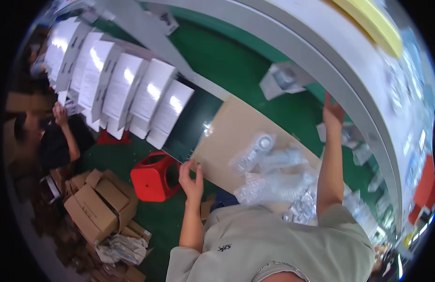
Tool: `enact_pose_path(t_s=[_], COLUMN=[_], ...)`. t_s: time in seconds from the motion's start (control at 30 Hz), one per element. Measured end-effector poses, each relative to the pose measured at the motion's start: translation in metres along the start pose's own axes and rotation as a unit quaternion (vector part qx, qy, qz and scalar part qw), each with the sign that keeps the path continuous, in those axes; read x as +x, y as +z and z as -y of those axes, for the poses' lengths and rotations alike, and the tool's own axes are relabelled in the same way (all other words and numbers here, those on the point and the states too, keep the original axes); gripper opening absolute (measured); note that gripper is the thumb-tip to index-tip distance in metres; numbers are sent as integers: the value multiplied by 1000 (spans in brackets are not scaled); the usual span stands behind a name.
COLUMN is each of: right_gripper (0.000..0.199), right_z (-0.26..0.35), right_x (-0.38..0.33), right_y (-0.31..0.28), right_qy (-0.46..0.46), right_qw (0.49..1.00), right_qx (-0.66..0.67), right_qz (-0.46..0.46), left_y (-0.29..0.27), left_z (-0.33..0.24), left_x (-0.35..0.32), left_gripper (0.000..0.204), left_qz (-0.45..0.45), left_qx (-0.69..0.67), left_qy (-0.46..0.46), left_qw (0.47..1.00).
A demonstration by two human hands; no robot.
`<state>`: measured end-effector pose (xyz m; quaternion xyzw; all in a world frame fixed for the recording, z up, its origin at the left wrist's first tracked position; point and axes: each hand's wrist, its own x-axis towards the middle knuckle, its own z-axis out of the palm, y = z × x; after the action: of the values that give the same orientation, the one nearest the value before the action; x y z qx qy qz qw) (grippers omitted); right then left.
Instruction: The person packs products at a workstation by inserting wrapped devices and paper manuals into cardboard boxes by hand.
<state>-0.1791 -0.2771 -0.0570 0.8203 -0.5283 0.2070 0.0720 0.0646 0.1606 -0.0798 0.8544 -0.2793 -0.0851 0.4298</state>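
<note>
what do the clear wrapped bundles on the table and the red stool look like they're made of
Clear bundles: probably glossy plastic film, perhaps bubble wrap, being see-through and crinkled with bright highlights. Red stool: likely moulded plastic, smooth and evenly coloured with rounded edges.

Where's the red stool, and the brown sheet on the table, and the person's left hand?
Red stool (148,185): head view, on its solid red face.
Brown sheet (241,123): head view, on a bare upper part.
Left hand (192,185): head view, on the middle of the hand.
</note>
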Motion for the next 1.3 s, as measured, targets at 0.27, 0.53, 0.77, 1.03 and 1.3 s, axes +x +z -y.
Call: enact_pose_path(t_s=[0.27, 0.53, 0.77, 1.03, 1.3], right_gripper=[37, 38, 38, 14, 16], right_z=[55, -34, 27, 78, 13], right_x=[68, 27, 5, -130, -271], right_y=[151, 145, 82, -118, -179], right_qy=[-64, -86, -46, 69, 116], right_qw=[990, 987, 993, 914, 966], right_qx=[127, 139, 106, 394, 219], right_qz=[-1, 13, 12, 71, 69], left_y=[-56, -49, -54, -35, 26], left_z=[-14, -61, -71, -97, -90], left_x=[1, 128, 175, 166, 29], left_gripper=[23, 35, 58, 73, 81], left_qz=[-73, -185, -119, 4, 213], left_qx=[115, 235, 322, 320, 265], left_qy=[21, 237, 177, 168, 276], left_qw=[990, 924, 922, 932, 899])
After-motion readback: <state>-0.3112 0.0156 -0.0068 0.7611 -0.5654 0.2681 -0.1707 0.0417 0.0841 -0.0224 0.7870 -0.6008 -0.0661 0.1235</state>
